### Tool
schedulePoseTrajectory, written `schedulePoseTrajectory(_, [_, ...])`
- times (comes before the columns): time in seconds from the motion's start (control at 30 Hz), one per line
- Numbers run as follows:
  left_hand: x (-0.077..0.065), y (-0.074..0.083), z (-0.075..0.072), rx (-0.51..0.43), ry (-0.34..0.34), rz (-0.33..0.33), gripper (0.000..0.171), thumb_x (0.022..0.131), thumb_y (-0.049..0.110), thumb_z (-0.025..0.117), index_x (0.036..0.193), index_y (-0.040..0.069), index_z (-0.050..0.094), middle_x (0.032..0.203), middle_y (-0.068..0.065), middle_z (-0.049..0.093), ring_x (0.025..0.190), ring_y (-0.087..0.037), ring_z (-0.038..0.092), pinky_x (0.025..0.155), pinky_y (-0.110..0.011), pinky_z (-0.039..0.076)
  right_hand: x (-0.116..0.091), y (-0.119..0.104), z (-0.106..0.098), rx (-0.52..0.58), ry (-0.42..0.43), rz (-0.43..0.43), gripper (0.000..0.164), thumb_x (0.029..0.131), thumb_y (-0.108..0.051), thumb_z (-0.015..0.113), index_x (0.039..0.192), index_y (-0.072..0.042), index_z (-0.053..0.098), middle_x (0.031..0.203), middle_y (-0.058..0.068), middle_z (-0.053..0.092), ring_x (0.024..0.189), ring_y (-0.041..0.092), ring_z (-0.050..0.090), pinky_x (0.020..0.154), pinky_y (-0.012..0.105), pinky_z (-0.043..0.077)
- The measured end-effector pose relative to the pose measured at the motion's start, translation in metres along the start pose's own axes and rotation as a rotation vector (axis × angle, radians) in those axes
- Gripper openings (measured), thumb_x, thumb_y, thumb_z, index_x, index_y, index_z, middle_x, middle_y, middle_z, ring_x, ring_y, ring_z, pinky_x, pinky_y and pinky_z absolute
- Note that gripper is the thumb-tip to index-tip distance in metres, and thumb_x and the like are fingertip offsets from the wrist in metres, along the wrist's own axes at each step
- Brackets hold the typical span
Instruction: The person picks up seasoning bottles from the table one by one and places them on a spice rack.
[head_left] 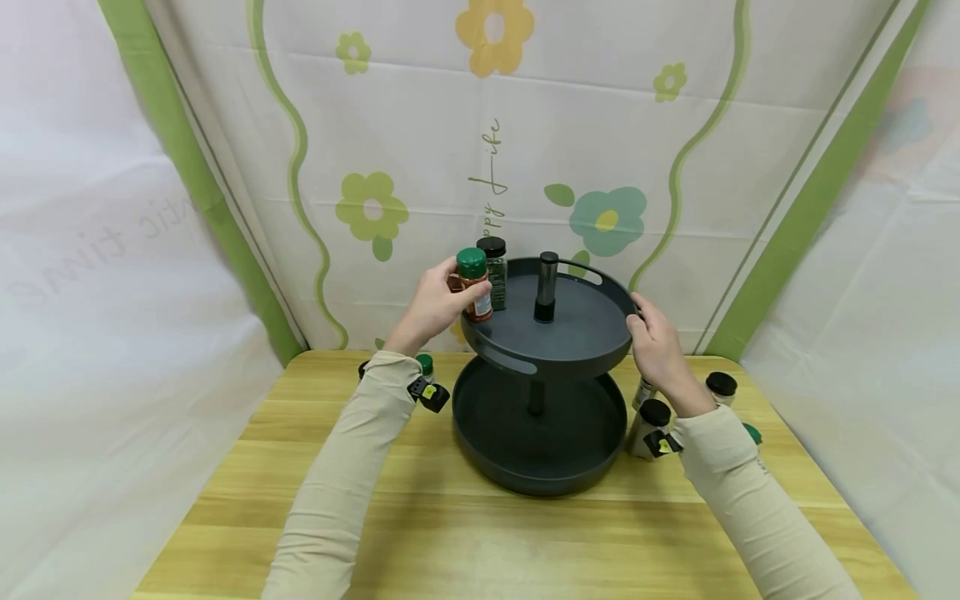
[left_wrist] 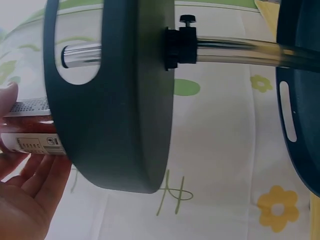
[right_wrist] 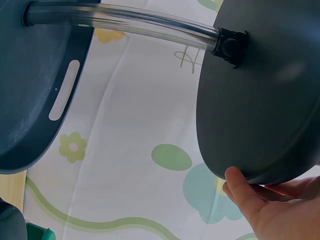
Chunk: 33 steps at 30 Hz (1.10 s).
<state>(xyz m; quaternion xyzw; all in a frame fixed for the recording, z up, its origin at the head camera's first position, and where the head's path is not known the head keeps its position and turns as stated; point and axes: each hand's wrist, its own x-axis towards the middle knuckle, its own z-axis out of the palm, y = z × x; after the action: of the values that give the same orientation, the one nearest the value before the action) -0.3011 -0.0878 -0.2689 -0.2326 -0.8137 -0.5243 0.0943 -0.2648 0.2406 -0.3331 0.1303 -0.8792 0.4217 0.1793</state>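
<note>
1. The clear bottle with red contents and a green cap [head_left: 481, 308] is upright at the left edge of the upper tray; the rim hides its base in the left wrist view, so I cannot tell whether it rests there.
2. The left hand [head_left: 435, 304] has its grip narrowed around that bottle's sides, thumb on the near face, probably to keep it upright past the rim.
3. Just beside it stands a clear jar of green flakes with a black cap [head_left: 497, 279], limiting room on that side.
4. The round dark-grey upper tray [head_left: 577, 329] has a raised rim, likely there to stop things sliding off. The right hand [head_left: 660, 346] holds its right edge, presumably steadying it.
5. A metallic post with a black collar [head_left: 547, 287] rises through the middle; open floor lies around it, widest to the right.
6. The round dark lower tray [head_left: 570, 446] has bare floor, though the upper tray restricts access from above.
7. On the wood-patterned surface [head_left: 420, 525], black-capped jars [head_left: 655, 412] crowd the right forearm; the front is open.
</note>
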Motion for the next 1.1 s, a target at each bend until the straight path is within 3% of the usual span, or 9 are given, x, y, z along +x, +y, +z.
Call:
schedulePoseTrajectory(0.43, [0.001, -0.01, 0.003, 0.019, 0.023, -0.003, 0.04, 0.088, 0.026, 0.069, 0.122, 0.008, 0.056, 0.108, -0.009, 0.062, 0.095, -0.021, 0.06, 0.078, -0.037, 0.052, 0.0, 0.001, 0.001, 0.015, 0.007, -0.005, 0.052, 0.104, -0.025, 0.025, 0.15, 0.0, 0.019, 0.151, 0.026, 0.019, 0.136, 0.044, 0.019, 0.105, 0.061, 0.02])
schedulePoseTrajectory(0.73, [0.001, -0.015, 0.004, 0.047, 0.034, 0.001, 0.036, 0.086, 0.026, 0.072, 0.115, 0.009, 0.058, 0.098, -0.007, 0.062, 0.082, -0.02, 0.058, 0.068, -0.033, 0.049, -0.002, 0.0, 0.002, 0.006, 0.001, 0.007, 0.053, 0.104, -0.027, 0.024, 0.15, -0.002, 0.018, 0.151, 0.026, 0.018, 0.136, 0.044, 0.019, 0.104, 0.061, 0.021])
schedulePoseTrajectory(1.1, [0.003, -0.017, 0.004, 0.072, 0.038, -0.006, 0.037, 0.086, 0.024, 0.072, 0.117, 0.009, 0.058, 0.097, -0.006, 0.063, 0.083, -0.019, 0.058, 0.069, -0.033, 0.049, -0.003, -0.006, 0.003, -0.002, 0.011, 0.014, 0.053, 0.104, -0.025, 0.024, 0.15, -0.001, 0.018, 0.15, 0.027, 0.019, 0.136, 0.044, 0.02, 0.104, 0.061, 0.022])
